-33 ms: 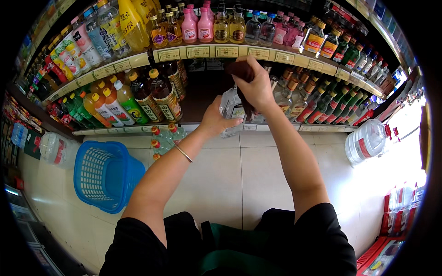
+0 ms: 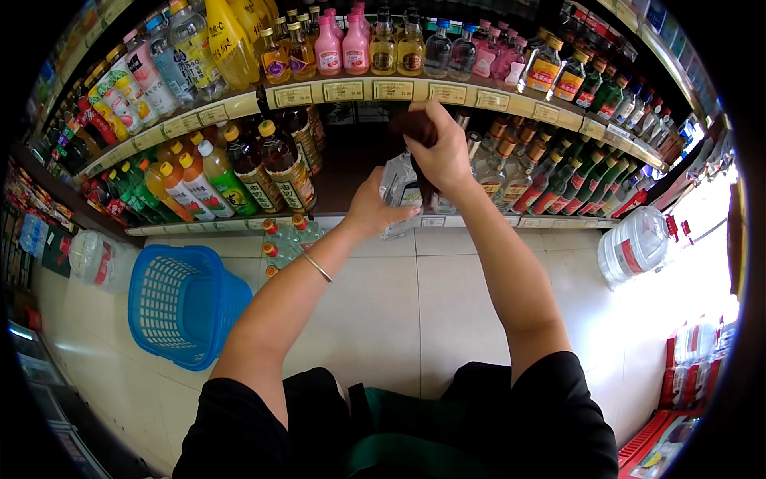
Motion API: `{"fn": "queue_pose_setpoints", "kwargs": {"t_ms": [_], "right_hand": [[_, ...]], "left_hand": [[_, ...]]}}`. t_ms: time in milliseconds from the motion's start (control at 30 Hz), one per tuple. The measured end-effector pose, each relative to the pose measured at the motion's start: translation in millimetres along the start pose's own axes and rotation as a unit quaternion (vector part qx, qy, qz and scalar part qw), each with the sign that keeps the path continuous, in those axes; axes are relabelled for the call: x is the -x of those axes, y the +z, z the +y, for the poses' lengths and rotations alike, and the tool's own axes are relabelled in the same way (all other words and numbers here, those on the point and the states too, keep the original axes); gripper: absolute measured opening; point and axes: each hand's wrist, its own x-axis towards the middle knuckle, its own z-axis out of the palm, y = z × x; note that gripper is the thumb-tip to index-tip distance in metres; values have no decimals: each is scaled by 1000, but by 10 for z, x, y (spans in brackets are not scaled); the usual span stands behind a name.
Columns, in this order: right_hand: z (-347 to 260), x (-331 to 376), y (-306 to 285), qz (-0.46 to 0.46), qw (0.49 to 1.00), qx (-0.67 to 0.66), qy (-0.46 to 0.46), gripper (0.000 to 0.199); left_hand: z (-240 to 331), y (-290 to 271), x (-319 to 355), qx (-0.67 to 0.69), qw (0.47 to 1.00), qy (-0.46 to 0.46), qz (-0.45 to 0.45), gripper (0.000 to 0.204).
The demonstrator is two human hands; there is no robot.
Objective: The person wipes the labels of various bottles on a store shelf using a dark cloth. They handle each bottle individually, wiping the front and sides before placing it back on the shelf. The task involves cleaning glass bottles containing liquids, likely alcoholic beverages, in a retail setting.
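My left hand (image 2: 369,211) holds a clear bottle (image 2: 399,190) from below, in front of the gap in the middle shelf. My right hand (image 2: 440,152) is closed around a dark brown bottle (image 2: 412,128) just above the clear one, close under the upper shelf edge (image 2: 375,89) with its price tags. The two bottles touch or overlap, and I cannot tell which. A thin bracelet (image 2: 317,267) sits on my left wrist.
Rows of coloured drink bottles fill both shelves, with orange-capped ones (image 2: 207,180) at left and green ones (image 2: 574,180) at right. A blue plastic basket (image 2: 187,303) stands on the tiled floor at left. Large water jugs (image 2: 634,243) stand at both sides.
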Motion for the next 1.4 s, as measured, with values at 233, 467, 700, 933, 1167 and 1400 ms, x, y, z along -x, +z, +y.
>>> {"fn": "queue_pose_setpoints", "kwargs": {"t_ms": [233, 467, 700, 933, 1167, 1400], "right_hand": [[148, 160, -5, -42, 941, 208, -265, 49], [227, 923, 74, -119, 964, 96, -218, 72], [-51, 614, 167, 48, 984, -35, 165, 59], [201, 221, -460, -98, 769, -546, 318, 54], [-42, 157, -506, -155, 743, -601, 252, 45], [-116, 219, -318, -123, 926, 261, -243, 23]], "left_hand": [[201, -41, 51, 10, 1000, -20, 21, 72], [294, -105, -82, 178, 979, -97, 29, 55], [471, 67, 81, -30, 995, -67, 70, 60], [706, 139, 192, 232, 931, -140, -243, 60], [701, 219, 160, 412, 866, -150, -241, 53], [595, 90, 80, 260, 940, -162, -153, 47]]}}
